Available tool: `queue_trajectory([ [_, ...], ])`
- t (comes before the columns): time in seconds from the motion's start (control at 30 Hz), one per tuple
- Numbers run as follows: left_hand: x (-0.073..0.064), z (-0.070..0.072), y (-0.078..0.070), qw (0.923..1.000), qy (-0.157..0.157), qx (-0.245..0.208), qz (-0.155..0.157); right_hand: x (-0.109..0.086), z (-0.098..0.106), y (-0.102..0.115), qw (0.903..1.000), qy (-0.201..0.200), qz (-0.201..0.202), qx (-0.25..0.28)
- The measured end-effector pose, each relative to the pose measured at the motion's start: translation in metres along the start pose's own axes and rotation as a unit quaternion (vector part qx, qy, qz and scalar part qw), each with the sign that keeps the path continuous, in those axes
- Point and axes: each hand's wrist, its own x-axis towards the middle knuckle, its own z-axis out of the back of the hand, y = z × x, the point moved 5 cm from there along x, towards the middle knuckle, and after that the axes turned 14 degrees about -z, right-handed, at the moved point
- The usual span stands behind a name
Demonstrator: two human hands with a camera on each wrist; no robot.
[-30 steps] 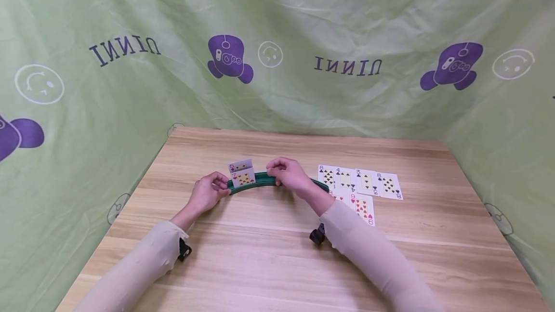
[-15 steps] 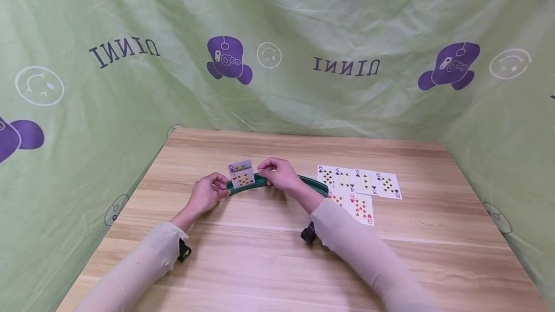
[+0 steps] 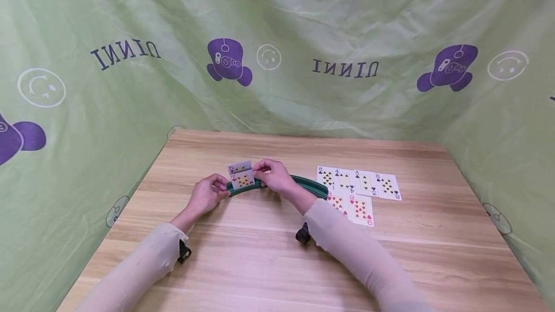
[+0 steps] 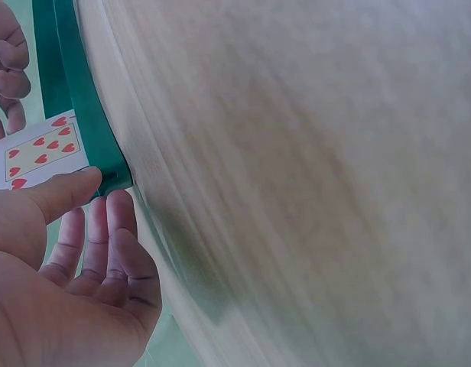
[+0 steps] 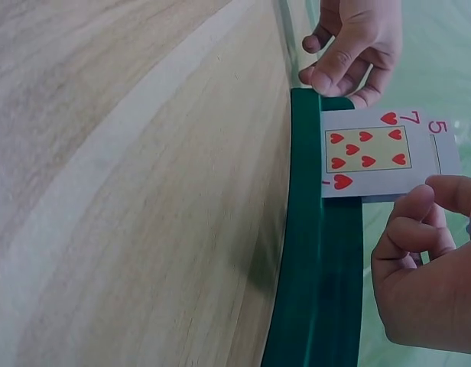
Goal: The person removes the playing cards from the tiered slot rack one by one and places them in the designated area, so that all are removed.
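In the head view a curved green playing-card holder [image 3: 310,186] stands on the table. Two cards stand upright at its left end: a seven of hearts [image 3: 242,180] in front and a card marked 5 [image 3: 239,167] behind, its lower part covered. My left hand [image 3: 205,194] pinches the holder's left end between thumb and fingers, as the left wrist view also shows. Beside the cards' right edge is my right hand [image 3: 274,176], fingers loosely bent. In the right wrist view its fingertips [image 5: 432,187] meet the corner of the rear card; no grip on it is plain.
To the right, playing cards lie face up in two rows: a black eight [image 3: 327,177], a four [image 3: 344,179], a three [image 3: 366,183] and another eight [image 3: 388,186], with red hearts cards [image 3: 361,210] below. A green cloth [image 3: 286,105] hangs behind the wooden table [image 3: 243,264].
My right hand has moved left along the holder, up to the standing cards, uncovering more of the holder and the red cards. My left hand has stayed at the holder's end.
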Motion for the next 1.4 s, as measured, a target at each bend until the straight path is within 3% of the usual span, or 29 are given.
queue_trajectory([
  [0.5,-0.001,0.0,0.0,1.0,0.001,-0.005,0.0,-0.003,-0.005,0.003,0.9998,0.005,-0.003,-0.019],
  [1.07,0.0,0.0,0.001,1.0,-0.003,-0.004,-0.004,-0.005,0.006,0.008,0.9989,-0.005,0.029,-0.036],
  [1.4,0.0,-0.001,0.003,1.0,-0.003,-0.006,-0.002,-0.015,0.012,0.012,0.9989,0.02,0.032,-0.027],
])
